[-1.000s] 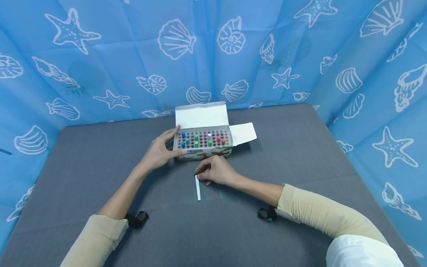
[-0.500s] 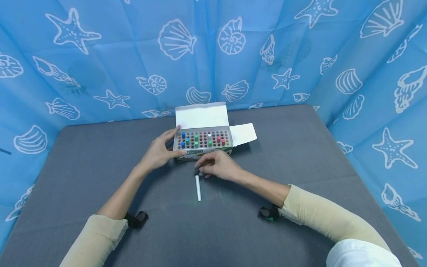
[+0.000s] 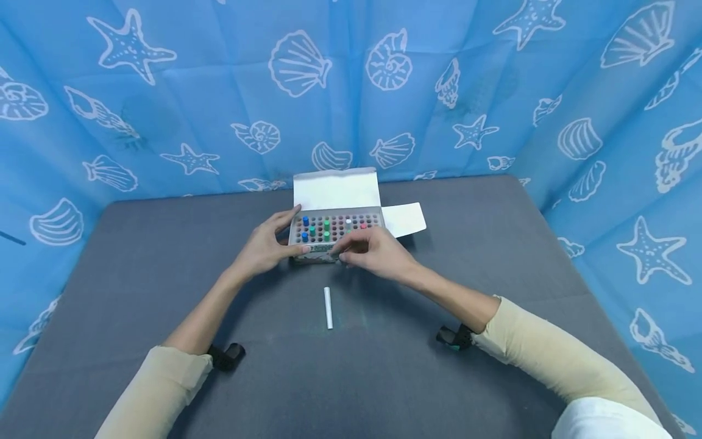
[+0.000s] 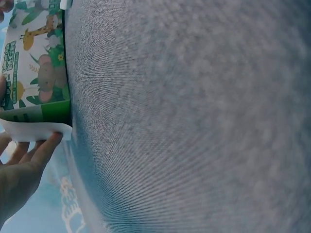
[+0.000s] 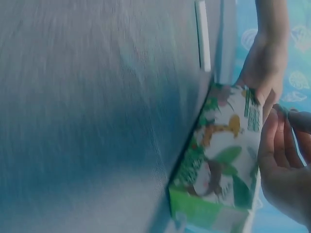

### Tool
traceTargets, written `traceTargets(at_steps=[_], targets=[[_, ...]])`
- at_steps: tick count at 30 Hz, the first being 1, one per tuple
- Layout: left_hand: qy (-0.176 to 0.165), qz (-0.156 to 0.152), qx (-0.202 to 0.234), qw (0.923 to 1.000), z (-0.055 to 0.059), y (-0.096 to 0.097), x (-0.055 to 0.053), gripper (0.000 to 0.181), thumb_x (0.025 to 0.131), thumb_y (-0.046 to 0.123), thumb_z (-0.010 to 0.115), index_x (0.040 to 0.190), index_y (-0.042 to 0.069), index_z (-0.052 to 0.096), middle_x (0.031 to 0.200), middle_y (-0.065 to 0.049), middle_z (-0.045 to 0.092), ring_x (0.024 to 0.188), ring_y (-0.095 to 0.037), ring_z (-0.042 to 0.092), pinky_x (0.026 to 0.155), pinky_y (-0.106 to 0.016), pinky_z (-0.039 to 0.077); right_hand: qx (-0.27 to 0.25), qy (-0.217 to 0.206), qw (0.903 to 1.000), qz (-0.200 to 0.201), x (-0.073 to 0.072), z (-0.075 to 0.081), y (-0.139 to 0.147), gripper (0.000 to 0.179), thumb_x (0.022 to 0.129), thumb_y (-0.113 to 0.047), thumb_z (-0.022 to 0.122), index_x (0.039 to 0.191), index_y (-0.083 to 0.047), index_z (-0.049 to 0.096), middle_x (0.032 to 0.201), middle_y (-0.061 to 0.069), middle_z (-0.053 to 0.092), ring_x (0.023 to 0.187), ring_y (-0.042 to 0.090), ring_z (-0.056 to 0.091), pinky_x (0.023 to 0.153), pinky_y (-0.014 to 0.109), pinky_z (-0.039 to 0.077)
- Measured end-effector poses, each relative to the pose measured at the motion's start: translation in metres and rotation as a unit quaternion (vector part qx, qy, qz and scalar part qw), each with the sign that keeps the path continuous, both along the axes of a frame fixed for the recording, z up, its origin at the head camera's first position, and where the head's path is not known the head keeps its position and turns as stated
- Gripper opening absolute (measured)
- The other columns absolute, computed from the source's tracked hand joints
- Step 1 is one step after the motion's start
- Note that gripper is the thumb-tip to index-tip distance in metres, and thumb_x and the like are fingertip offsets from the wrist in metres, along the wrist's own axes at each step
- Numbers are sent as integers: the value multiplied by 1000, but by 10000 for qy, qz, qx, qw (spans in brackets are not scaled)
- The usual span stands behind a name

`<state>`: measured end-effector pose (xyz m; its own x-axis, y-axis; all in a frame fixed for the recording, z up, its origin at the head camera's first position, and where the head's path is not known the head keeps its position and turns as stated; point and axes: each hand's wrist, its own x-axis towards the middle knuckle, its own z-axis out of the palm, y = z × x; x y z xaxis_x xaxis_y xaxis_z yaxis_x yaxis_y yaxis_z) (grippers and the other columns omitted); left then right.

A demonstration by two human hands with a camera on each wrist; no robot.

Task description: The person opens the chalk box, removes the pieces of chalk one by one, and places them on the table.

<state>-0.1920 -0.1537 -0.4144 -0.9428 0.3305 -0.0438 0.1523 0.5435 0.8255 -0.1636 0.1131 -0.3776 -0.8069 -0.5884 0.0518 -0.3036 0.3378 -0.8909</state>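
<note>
A white chalk box [image 3: 351, 241], printed with animals, stands with its lid raised. Coloured sticks, blue, green, white and red, show in its rows of holes. My left hand [image 3: 265, 244] grips the box's left end, thumb at the front and fingers toward the back. My right hand [image 3: 378, 253] hovers at the box's front edge, covering some holes. Its thumb and fingertips come close together; a teal tint shows there in the right wrist view, and whether something is between them cannot be made out. A white chalk stick [image 3: 328, 308] lies on the table before the box.
The lid [image 3: 337, 188] leans up at the back and a white side flap [image 3: 404, 218] sticks out right. Grey cloth covers the table [image 3: 329, 390], with faint greenish marks near the stick. A blue seashell curtain [image 3: 351, 91] hangs behind.
My right hand has left the white chalk stick, which stays on the table, and moved up and right to the box. My left hand keeps its grip. The view shifts slightly.
</note>
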Motion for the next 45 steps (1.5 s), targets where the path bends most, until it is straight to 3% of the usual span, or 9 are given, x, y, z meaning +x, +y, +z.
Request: traceTargets(at_steps=[7,22,31,36,45], targets=[[4,33,73,10000,-1,-1,0,91,85,23,81,158,27,27,154,-16,32,144,-38,31,105,-44,51,225,436,9987,-147,-10,11,9,17,93,-1,67,105,-8,76,99,4,73,86,16,68,73,31,59],[-29,42,142,9999,-1,3,-2,91,84,20,82,158,25,28,158,-17,28,143,-38,32,105,-43,51,235,485,9958,-738,-26,7,31,17,93,-2,67,108,-5,76,102,11,74,91,20,68,78,35,59],[-8,51,140,9999,-2,3,-1,91,84,20,82,158,24,28,159,-18,26,143,-38,32,105,-42,50,344,495,9920,-1113,-33,4,42,17,94,0,65,108,-5,75,97,9,73,84,24,70,73,36,63],[22,43,74,10000,-2,4,-1,91,85,22,82,158,25,28,159,-18,26,143,-38,32,105,-43,50,565,726,9869,-1322,-35,2,46,16,93,-3,68,107,-8,75,95,6,74,80,22,71,70,34,63],[20,52,106,9999,-3,3,-1,92,84,22,82,158,24,28,159,-17,25,144,-39,31,105,-43,50,898,1031,9807,-1401,-36,-5,51,11,91,-12,74,101,-11,78,88,2,72,75,20,64,59,30,54]])
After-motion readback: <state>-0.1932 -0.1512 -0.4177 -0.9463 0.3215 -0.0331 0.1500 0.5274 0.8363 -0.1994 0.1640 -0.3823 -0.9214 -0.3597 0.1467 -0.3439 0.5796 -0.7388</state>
